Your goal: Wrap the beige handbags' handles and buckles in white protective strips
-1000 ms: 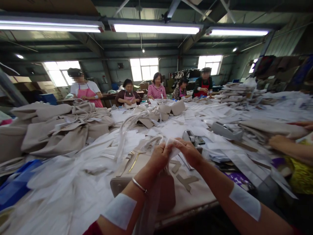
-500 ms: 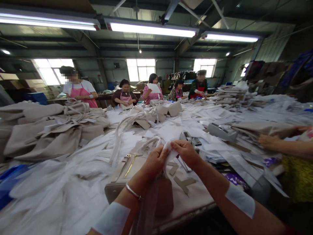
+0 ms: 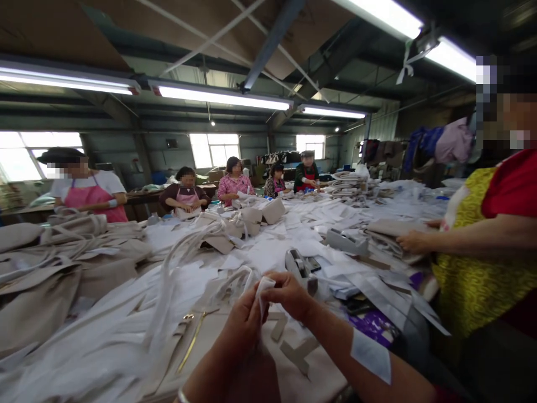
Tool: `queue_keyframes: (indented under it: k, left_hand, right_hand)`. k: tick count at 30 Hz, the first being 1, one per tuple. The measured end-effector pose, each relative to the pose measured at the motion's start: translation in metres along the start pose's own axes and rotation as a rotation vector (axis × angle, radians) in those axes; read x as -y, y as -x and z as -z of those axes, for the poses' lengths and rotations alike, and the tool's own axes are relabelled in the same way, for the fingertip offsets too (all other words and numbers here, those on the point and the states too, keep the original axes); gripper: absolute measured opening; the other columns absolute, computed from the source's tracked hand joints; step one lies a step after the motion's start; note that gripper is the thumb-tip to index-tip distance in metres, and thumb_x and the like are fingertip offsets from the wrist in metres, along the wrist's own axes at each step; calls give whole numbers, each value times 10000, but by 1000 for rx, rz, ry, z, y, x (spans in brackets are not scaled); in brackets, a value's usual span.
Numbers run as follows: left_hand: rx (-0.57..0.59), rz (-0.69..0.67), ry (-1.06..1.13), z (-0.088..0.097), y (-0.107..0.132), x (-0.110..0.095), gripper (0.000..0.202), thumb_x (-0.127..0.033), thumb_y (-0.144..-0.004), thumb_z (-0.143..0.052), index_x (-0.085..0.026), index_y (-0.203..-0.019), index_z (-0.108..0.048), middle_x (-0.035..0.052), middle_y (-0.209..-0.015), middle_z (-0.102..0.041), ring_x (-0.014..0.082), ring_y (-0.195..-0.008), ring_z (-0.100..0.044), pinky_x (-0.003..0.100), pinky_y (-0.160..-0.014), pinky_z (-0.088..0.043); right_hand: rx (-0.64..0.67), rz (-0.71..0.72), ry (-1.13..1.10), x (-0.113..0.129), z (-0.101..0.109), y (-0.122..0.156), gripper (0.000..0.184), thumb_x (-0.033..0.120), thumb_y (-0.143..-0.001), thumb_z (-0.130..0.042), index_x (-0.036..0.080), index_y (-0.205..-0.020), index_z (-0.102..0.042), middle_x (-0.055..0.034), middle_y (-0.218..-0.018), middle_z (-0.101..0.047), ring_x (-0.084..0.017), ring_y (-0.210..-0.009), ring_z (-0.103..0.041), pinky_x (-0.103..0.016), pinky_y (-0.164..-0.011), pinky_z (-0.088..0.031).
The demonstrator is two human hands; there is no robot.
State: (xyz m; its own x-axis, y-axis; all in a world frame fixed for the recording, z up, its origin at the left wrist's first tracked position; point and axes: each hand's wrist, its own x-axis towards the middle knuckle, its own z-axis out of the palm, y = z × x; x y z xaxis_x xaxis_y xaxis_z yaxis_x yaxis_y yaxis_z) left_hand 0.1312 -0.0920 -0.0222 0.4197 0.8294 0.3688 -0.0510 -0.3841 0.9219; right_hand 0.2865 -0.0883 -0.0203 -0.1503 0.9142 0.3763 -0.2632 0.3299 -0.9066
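Observation:
Both hands meet over a beige handbag (image 3: pixel 218 327) with gold zippers, which lies in front of me. A thin white wrapping strip (image 3: pixel 265 286) is pinched between them. My left hand (image 3: pixel 246 314) closes around the strip from the left. From the right, my right hand (image 3: pixel 287 292) grips its upper end with thumb and fingers. Whether a bag strap lies inside the strip cannot be made out. Grey-beige card strips (image 3: pixel 296 354) rest on the bag's right side. A tape dispenser (image 3: pixel 298 267) stands just beyond my right hand.
White sheets (image 3: pixel 310 215) spread over the table. Beige bags (image 3: pixel 37 302) are heaped at left. A second tape dispenser (image 3: pixel 344 242) stands further right. At right, a co-worker in a yellow apron (image 3: pixel 465 268) handles a beige piece (image 3: pixel 394 228). Several people work across the table.
My view has turned right and upward, so the scene sits lower and further left. The co-worker at right now shows more fully. Both hands still hold the white strip, now closer together.

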Motion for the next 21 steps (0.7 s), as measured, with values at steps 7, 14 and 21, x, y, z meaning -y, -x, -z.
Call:
queue_keyframes:
  k: [7, 14, 21]
  left_hand:
    - [72, 186, 289, -7, 3, -9, 456, -556, -847, -551, -126, -955, -655, 63, -757, -612, 170, -665, -546, 287, -619, -450]
    - [-99, 144, -168, -11, -1, 1, 490, -638, -834, -571, -167, -725, -652, 19, -611, -588, 135, -530, -495, 236, -502, -389]
    - [-123, 213, -283, 3, -2, 9, 469, -603, -862, -550, -170, -755, -692, 30, -629, -628, 146, -536, -528, 235, -491, -399]
  right_hand:
    - [-188, 8, 91, 3, -8, 1, 298, 355, -708, -773, 160, -622, -565, 49, -564, -494, -85, -442, -451, -210, -398, -330]
    - [-194, -75, 102, -1, -8, 3, 436, 554, -797, -664, 171, -608, -574, 34, -491, -490, -101, -427, -436, -236, -417, -354]
    - [-697, -204, 799, 13, 102, -10, 285, 344, -993, -494, 130, -1076, -663, -55, -943, -690, -156, -802, -648, -285, -710, -535]
